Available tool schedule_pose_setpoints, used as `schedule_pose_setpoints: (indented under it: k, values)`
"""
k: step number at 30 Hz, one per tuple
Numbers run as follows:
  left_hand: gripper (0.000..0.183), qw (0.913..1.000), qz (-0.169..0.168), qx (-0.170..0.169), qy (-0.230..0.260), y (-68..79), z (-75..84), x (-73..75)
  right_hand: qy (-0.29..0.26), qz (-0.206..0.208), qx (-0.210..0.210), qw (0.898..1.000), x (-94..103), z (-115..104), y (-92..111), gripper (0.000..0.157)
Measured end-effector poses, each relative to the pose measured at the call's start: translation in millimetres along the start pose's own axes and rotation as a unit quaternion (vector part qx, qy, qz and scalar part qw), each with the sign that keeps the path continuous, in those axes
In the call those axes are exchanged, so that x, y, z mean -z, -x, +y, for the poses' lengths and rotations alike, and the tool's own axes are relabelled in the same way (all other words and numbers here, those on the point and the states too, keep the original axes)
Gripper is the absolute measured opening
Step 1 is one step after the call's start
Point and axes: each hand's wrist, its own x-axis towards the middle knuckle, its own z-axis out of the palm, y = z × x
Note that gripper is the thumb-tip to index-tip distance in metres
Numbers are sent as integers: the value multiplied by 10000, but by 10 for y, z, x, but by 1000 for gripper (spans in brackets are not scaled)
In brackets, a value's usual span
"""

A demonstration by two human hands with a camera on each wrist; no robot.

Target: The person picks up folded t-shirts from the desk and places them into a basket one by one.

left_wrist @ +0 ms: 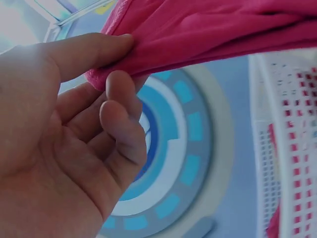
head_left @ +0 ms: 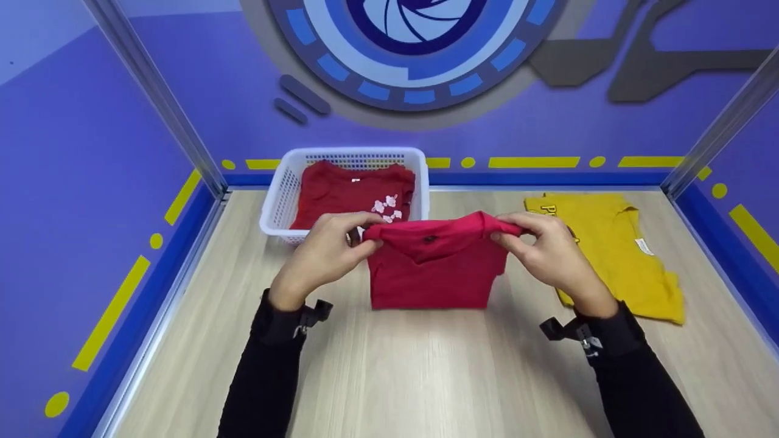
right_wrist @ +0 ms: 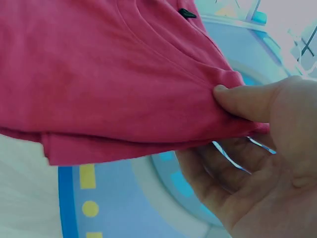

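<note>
Booth-like workstation, a staged set rather than a household room. Printed blue-purple panels (head_left: 73, 164) enclose the wood-grain table (head_left: 426, 377) along its far, left and right edges, bearing yellow dashes (head_left: 534, 162) and, at the back, a ring motif (head_left: 420, 70). Metal posts (head_left: 159, 97) stand at both far corners; small dark devices (head_left: 319, 311) sit at the person's wrists.

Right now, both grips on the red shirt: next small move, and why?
I'd probably ease the red shirt toward the white basket: left grip and right grip pinch its upper corners, it looks folded, and a flower-print shirt already lies there.
</note>
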Motion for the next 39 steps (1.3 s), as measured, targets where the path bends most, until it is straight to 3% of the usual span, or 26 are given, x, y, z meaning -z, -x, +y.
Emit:
schedule_pose_setpoints:
  k: [4,9,17,24,31,35,39]
  values:
    - [29,9996,185,-158,-156,10,18,143,78,314,297,9990,-54,-80,-61,21]
    - [22,9996,113,-44,-267,-28,-50,416,-27,280,549,9981,-135,-227,-323,22]
    - [21,9976,88,409,-555,-56,-279,959,-280,-321,706,9966,-404,-513,-850,19]
    - [22,9941,116,665,-852,-92,-511,1313,-486,-944,681,9920,-612,-656,-1212,11]
    - [21,9863,228,1169,-1139,-371,-728,1522,-432,-1174,240,9919,-745,-732,-1717,12]
    - [27,9776,16,1731,-1201,-560,-829,1591,-333,-1313,-101,9907,-824,-726,-2015,14]
    - [33,9697,-241,2093,-1234,-730,-951,1563,21,-1581,-366,9867,-911,-658,-2199,21]
